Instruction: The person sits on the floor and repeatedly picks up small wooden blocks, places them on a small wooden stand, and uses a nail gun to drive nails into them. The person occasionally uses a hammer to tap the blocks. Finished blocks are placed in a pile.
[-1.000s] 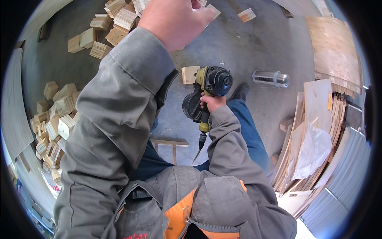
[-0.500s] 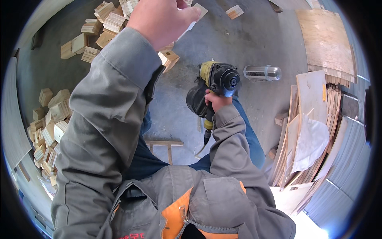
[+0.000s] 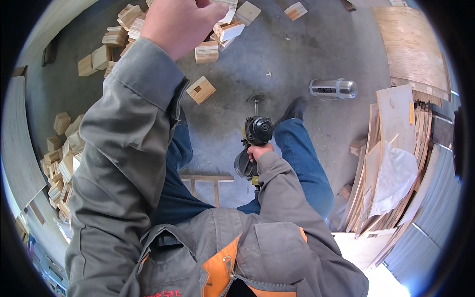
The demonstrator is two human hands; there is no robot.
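My right hand [image 3: 259,150] is wrapped round the grip of a yellow and black nail gun [image 3: 258,130] with a round magazine, held low between my knees. My left arm stretches far forward. At the upper edge, my left hand [image 3: 179,24] is above a heap of wooden blocks [image 3: 230,30]; its fingertips are cut off by the frame. A pale piece shows beside its thumb, and whether it is gripped I cannot make out. One block with a square hole [image 3: 201,90] lies apart on the floor. Beyond the nail gun a hammer [image 3: 256,98] is partly visible.
A steel flask [image 3: 333,89] lies on its side at right. Plywood sheets [image 3: 413,47] and stacked boards with a white plastic bag [image 3: 396,180] stand along the right. More blocks [image 3: 62,168] are piled at left. A wooden frame [image 3: 210,178] lies near my legs.
The nail gun in my right hand has come down and nearer to me, uncovering the hammer and my right shoe. My left hand has shifted left and up, uncovering the block with the hole.
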